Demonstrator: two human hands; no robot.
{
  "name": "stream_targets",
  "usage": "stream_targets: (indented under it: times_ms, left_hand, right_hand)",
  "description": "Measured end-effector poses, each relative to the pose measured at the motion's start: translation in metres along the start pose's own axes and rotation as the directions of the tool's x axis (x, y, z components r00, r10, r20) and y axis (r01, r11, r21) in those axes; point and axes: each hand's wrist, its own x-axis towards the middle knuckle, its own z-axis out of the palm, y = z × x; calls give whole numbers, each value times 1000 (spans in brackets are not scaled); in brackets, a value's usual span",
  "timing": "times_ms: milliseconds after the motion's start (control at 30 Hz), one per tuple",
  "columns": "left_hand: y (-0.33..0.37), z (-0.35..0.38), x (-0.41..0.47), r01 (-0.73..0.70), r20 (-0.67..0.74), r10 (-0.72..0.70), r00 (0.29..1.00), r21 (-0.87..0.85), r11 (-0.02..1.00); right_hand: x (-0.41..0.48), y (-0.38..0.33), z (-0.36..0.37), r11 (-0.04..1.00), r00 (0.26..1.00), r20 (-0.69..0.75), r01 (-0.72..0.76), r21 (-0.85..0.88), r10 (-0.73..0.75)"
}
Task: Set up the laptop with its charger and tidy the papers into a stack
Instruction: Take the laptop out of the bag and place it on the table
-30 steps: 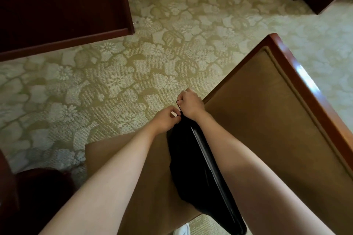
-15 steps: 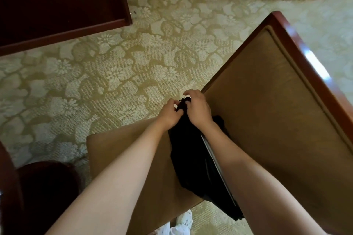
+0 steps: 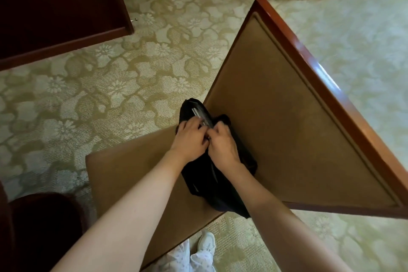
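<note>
Both hands busy at the mouth of a black bag on the table (image 3: 287, 106).
The left hand (image 3: 189, 139) and right hand (image 3: 223, 147) meet, fingers curled and pinching the bag (image 3: 217, 192) at its opening (zip or cloth, I cannot tell which). Just beyond them a silver edge pokes out, likely the laptop (image 3: 198, 114); the rest of it lies inside, under the wrists. The bag is soft and will slump and snag. The laptop should be stiff, fairly heavy, smooth and unkind to drops, so I'd take it by both long edges, not a corner. No charger or papers in sight.
</note>
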Motion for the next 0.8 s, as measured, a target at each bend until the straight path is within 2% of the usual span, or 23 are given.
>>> stream_targets:
  times_ms: [100,233,367,600,700,800]
  left_hand:
    - [-1,6,-7,-14,98,7,995,65,998]
    - [-15,0,-17,4,83,-10,997,62,998]
    - [-32,-2,-36,6,115,-20,993,125,992]
    - [-22,5,-43,91,26,-97,995,172,981]
    - [-19,8,-43,222,-45,-219,975,82,972]
    - [-19,9,-38,318,18,-318,948,-98,943]
  right_hand:
    - [-17,7,7,996,976,203,-87,33,79]
    - [-30,16,9,993,954,280,-83,-90,105]
    - [-31,25,8,984,908,385,-132,-117,168]
    - [-27,19,15,948,874,385,-220,-232,297]
    - [-22,18,18,932,865,373,-247,-266,336]
    - [-18,19,17,939,846,421,-237,-251,326]
